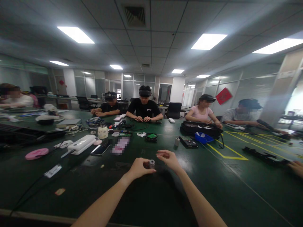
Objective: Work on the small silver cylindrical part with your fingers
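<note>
My left hand (pixel 139 168) curves around a small metal cylinder (pixel 151 163), which looks like a small electric motor with a dark spot in the middle of its top. It stands upright on the green tabletop, thumb in front and fingers behind. To its right, a little above and apart from it, is my right hand (pixel 168 159), fingers stretched toward the cylinder and nothing visible in them. Farther back stands a similar metal cylinder (pixel 177 142), beside a hard drive (pixel 188 142). Another drive-like part with a green board (pixel 151 137) lies left of that.
On the left are a white power strip (pixel 81 144), a dark phone (pixel 100 147), a cream jar (pixel 102 131) and a pink ring-shaped item (pixel 37 154). A blue tray (pixel 203 137) sits at right, near yellow tape lines (pixel 233 157). Several people work around the table.
</note>
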Action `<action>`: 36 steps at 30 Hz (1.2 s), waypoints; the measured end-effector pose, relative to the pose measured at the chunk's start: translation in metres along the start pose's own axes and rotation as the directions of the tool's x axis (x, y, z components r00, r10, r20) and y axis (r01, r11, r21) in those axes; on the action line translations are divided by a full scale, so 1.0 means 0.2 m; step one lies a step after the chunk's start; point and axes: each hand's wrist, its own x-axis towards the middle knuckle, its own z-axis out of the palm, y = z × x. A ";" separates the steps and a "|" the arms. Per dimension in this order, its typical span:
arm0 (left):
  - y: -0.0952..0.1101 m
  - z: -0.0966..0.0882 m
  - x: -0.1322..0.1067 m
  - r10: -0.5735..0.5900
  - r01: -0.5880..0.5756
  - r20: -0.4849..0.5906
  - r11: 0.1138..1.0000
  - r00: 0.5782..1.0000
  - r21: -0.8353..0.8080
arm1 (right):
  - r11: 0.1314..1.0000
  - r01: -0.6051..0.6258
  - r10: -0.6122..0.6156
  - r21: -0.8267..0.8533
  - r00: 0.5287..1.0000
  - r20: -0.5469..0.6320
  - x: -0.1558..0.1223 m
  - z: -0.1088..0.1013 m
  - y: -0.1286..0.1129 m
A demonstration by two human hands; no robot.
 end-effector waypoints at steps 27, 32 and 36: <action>0.01 0.00 -0.01 -0.035 0.036 0.004 0.999 0.999 -0.017 | 0.982 0.127 -0.143 -0.138 0.984 -0.108 -0.05 0.10 -0.16; 0.00 0.00 -0.01 -0.030 0.030 -0.001 1.000 1.000 0.000 | 0.970 0.140 -0.127 -0.200 0.989 0.076 -0.07 0.12 -0.15; 0.00 0.00 -0.01 -0.041 0.041 -0.003 0.999 0.999 -0.007 | 0.962 0.156 -0.145 -0.226 0.987 0.066 -0.06 0.14 -0.15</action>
